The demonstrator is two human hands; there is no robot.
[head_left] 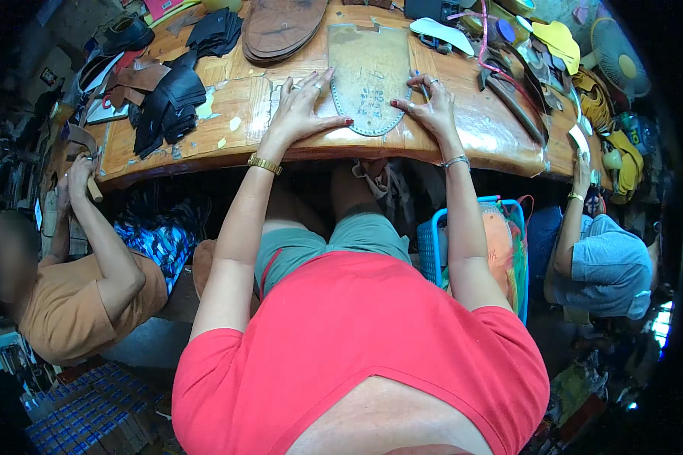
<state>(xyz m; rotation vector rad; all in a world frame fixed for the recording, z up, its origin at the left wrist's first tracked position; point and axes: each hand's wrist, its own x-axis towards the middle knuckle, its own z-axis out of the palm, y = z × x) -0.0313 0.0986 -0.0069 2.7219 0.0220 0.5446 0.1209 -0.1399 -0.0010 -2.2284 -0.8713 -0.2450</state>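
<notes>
A yellowish, see-through pattern sheet [369,76] with a rounded near end, small marks along its rim and handwriting lies flat on the wooden table [228,144]. My left hand [305,106] is spread open, its thumb and fingertips resting at the sheet's left edge. At the right edge, my right hand [435,114] has a thin pen-like stick [425,91] between its fingers, while its thumb presses on the sheet. The stick's tip is too small to make out. Beyond my left hand sits a stack of brown rounded leather pieces [282,29].
Black cut pieces [171,106] and brown scraps [140,78] lie at the left. A hammer [512,106], a pink cord [484,34] and yellow pieces [558,44] crowd the right. A blue basket [431,246] stands below. Co-workers sit on both sides; the left one holds a wooden-handled tool [93,189].
</notes>
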